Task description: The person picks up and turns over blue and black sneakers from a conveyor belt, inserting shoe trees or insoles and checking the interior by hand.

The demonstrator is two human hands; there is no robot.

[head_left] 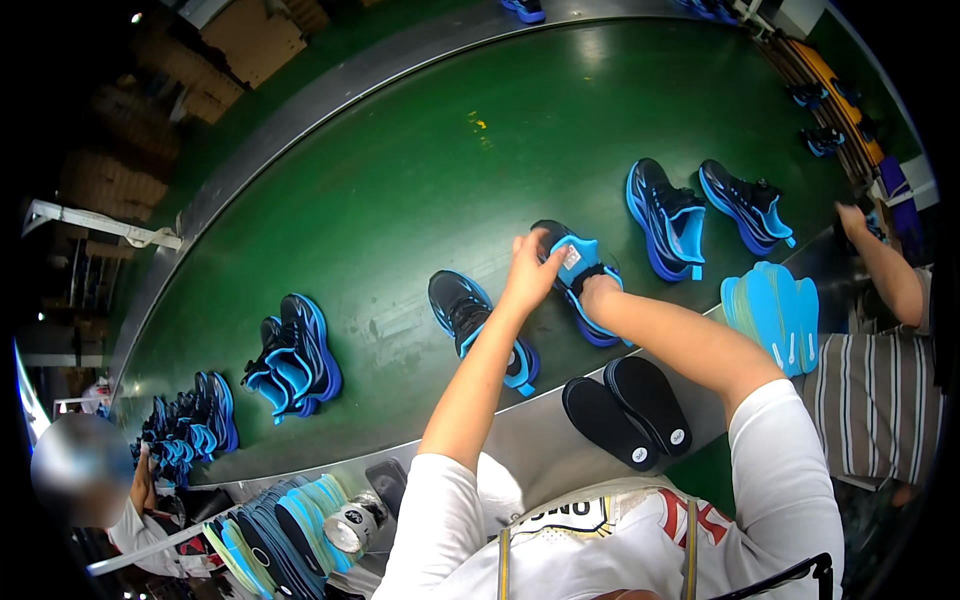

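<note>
A black and blue sneaker (600,330) lies on the green belt in front of me with its blue tongue pulled up. My left hand (530,268) is closed over its front part, thumb against the tongue. My right hand (600,292) reaches into the shoe's opening, and its fingers are hidden inside. Partly behind my left forearm is a matching sneaker (462,305). Close below my hands, two black insoles (645,405) with round white marks rest on the metal edge.
A pair of sneakers (665,220) stands to the right, another pair (310,350) to the left, with several more (205,420) beyond. Blue insoles (770,310) lie at right; stacked insoles (280,535) are at lower left. Co-workers' arms (885,265) reach in from both sides.
</note>
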